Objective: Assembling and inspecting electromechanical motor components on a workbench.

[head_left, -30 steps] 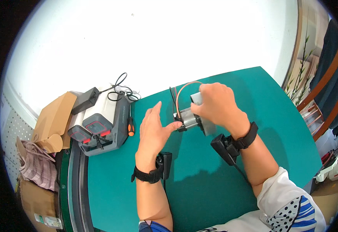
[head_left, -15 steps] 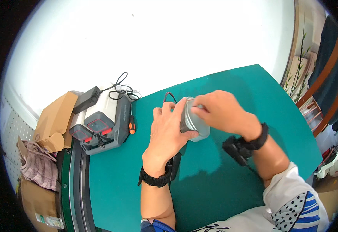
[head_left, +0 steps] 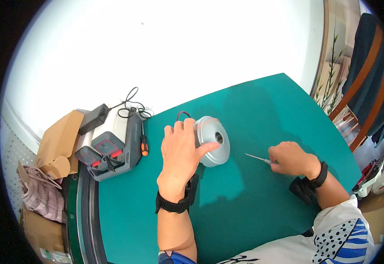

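Centre of the frame, and the left hand [head_left: 178, 154] clasps the round silver-grey part [head_left: 220, 156], thumb laid across the face beside its dark central hole! Over to the right, the right hand [head_left: 292, 157] closes in a fist, pinching a thin tool [head_left: 257, 157], its slim shaft pointing left, tip clear of the part. Green mat [head_left: 130, 220] spreads beneath them. At left, an orange-handled screwdriver [head_left: 145, 147] lies beside a grey-and-white unit [head_left: 133, 140], black cable [head_left: 130, 103] looping at its top.
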`<act>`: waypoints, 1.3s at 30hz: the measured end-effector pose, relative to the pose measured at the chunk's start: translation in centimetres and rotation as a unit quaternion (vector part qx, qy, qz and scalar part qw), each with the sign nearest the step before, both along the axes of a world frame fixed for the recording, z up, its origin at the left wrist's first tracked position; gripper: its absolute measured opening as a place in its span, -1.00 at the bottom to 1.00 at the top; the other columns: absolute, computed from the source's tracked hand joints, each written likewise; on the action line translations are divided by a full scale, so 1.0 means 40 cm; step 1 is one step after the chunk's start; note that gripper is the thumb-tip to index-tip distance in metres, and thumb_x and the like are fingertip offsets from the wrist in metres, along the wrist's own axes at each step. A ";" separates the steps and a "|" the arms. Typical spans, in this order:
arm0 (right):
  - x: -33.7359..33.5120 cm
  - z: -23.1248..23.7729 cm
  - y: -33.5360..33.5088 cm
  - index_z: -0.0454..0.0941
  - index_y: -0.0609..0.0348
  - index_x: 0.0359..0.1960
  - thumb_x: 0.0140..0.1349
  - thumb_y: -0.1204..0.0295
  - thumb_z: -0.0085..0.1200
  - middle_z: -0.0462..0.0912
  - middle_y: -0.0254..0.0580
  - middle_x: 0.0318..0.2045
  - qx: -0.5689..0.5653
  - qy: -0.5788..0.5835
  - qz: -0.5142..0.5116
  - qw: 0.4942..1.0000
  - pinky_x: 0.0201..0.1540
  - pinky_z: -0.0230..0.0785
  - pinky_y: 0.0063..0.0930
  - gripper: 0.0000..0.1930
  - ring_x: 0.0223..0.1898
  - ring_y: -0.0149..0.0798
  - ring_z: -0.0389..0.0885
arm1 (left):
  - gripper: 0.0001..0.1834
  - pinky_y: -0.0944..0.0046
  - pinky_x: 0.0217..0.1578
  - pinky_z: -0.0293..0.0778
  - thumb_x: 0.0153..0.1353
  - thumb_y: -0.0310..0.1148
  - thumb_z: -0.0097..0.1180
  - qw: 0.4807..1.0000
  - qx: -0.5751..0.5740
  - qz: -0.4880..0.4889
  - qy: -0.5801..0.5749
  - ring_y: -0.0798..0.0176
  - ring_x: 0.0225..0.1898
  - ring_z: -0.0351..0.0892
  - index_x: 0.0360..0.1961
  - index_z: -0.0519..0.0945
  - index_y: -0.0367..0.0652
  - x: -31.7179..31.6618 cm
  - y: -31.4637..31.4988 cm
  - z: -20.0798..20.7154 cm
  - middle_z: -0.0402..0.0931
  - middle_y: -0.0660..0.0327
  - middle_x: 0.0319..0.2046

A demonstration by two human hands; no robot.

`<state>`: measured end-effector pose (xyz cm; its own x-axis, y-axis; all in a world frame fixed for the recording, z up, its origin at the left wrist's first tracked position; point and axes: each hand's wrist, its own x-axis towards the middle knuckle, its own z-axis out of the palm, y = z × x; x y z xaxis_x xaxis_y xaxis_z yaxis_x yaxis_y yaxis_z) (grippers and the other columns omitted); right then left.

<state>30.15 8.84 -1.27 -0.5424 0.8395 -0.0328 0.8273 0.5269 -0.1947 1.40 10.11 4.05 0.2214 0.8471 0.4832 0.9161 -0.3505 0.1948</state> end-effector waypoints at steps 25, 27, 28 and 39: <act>-0.229 0.207 0.103 0.51 0.23 -0.57 0.16 0.39 0.01 0.53 0.06 -0.64 0.158 0.280 0.158 0.933 -0.46 0.39 -0.15 -0.79 -0.53 0.12 0.55 | -0.69 0.17 -0.49 0.31 -0.14 -0.42 0.39 0.985 0.156 0.075 0.016 0.17 -0.50 0.38 -0.37 0.51 -0.17 -0.010 0.001 0.044 0.40 0.22 -0.50; -0.236 0.191 0.108 0.50 0.22 -0.59 0.15 0.41 0.02 0.52 0.08 -0.65 0.176 0.280 0.156 0.931 -0.48 0.39 -0.14 -0.79 -0.54 0.12 0.55 | -0.73 0.18 -0.51 0.25 -0.10 -0.45 0.36 0.988 0.151 0.039 0.001 0.18 -0.53 0.30 -0.41 0.48 -0.19 0.004 -0.002 0.040 0.31 0.22 -0.54; -0.240 0.182 0.112 0.49 0.22 -0.62 0.13 0.42 0.03 0.52 0.09 -0.66 0.196 0.277 0.155 0.928 -0.49 0.39 -0.12 -0.79 -0.55 0.12 0.55 | -0.73 0.18 -0.51 0.25 -0.10 -0.45 0.36 0.988 0.149 0.038 0.002 0.18 -0.53 0.30 -0.41 0.48 -0.19 0.004 0.001 0.036 0.31 0.22 -0.54; -0.250 0.151 0.126 0.49 0.23 -0.62 0.16 0.39 0.03 0.51 0.08 -0.66 0.156 0.232 0.146 0.949 -0.47 0.38 -0.14 -0.76 -0.55 0.10 0.54 | -0.61 0.13 -0.17 0.47 0.09 -0.37 0.24 0.999 -0.014 0.016 -0.033 -0.04 -0.15 0.56 -0.03 0.57 -0.21 -0.007 0.000 0.027 0.55 0.02 -0.16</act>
